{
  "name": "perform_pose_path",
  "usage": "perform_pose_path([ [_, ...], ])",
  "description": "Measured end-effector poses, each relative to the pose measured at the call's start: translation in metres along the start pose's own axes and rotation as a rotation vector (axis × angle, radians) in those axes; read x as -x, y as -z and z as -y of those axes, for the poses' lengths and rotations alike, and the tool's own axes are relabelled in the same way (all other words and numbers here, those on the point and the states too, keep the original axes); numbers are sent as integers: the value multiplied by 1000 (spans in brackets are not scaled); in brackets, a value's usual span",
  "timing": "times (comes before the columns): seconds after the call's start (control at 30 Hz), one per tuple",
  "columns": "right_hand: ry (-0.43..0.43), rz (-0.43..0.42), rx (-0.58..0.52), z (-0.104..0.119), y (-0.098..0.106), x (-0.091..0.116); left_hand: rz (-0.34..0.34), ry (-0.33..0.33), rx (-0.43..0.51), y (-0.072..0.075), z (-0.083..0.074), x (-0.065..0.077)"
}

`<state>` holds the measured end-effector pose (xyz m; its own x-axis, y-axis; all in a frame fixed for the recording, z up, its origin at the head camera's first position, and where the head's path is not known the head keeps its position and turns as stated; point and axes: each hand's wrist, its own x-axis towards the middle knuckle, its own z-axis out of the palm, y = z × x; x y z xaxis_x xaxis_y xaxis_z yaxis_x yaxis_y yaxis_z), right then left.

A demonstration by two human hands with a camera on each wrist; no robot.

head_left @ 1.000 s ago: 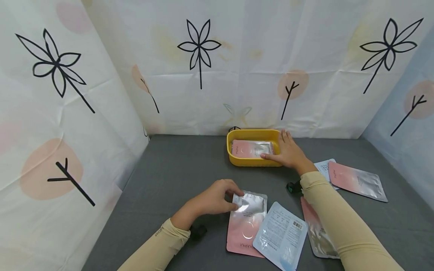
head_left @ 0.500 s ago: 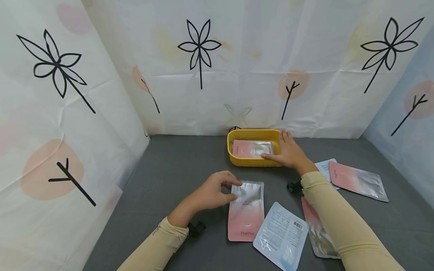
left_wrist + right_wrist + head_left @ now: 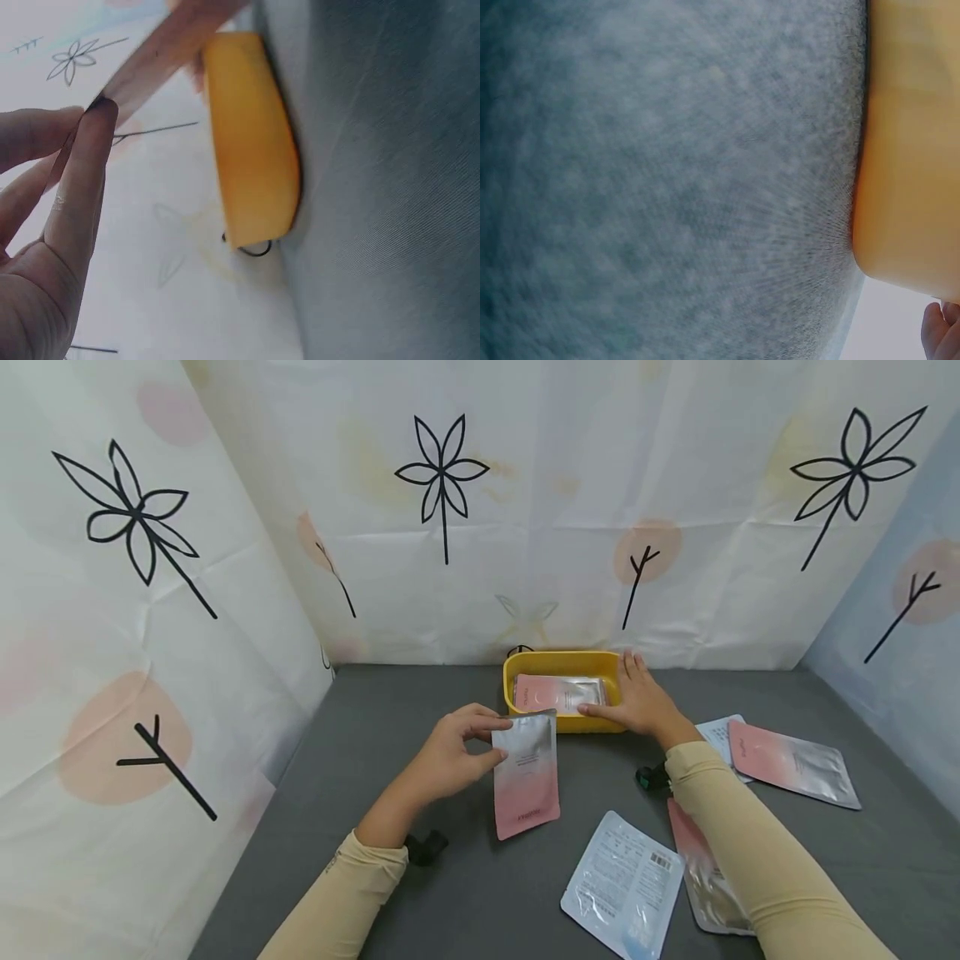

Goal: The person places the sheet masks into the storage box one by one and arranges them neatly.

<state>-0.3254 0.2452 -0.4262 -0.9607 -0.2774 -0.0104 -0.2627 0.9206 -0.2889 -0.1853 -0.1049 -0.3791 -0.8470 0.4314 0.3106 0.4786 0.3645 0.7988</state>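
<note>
My left hand [image 3: 457, 752] pinches the upper left edge of a pink-and-silver face mask sachet [image 3: 527, 785], raised off the table in front of a yellow basket [image 3: 570, 725]. In the left wrist view the sachet [image 3: 161, 56] is edge-on between thumb and fingers, with the basket [image 3: 251, 142] beyond. My right hand [image 3: 645, 700] rests on the basket's right end, fingers straight toward the far rim and thumb across the front rim. Inside the basket lies a pink-and-silver sachet [image 3: 543, 693]. The right wrist view shows the basket's side [image 3: 911, 187] and some fingertips at the lower corner.
A light blue sachet [image 3: 624, 885] lies at the front of the grey table [image 3: 375, 727]. Another pink sachet [image 3: 701, 868] is partly under my right forearm. At the right, a pink-and-silver sachet [image 3: 795, 764] overlaps a blue one [image 3: 716, 733]. Patterned cloth walls [image 3: 555, 577] enclose the table.
The pink-and-silver sachet in my left hand has risen off the table and moved forward toward the basket, away from the blue sachet it overlapped. My right hand has stayed on the basket.
</note>
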Motion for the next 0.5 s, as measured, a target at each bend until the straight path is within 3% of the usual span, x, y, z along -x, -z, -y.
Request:
perform_pose_path([
  [0.2,-10,6,-13,0,-4,2,-102,16,4,10,-1,-5],
  [0.5,0,-9,-20,0,-2,1,-304,-80,122,14,1,-21],
])
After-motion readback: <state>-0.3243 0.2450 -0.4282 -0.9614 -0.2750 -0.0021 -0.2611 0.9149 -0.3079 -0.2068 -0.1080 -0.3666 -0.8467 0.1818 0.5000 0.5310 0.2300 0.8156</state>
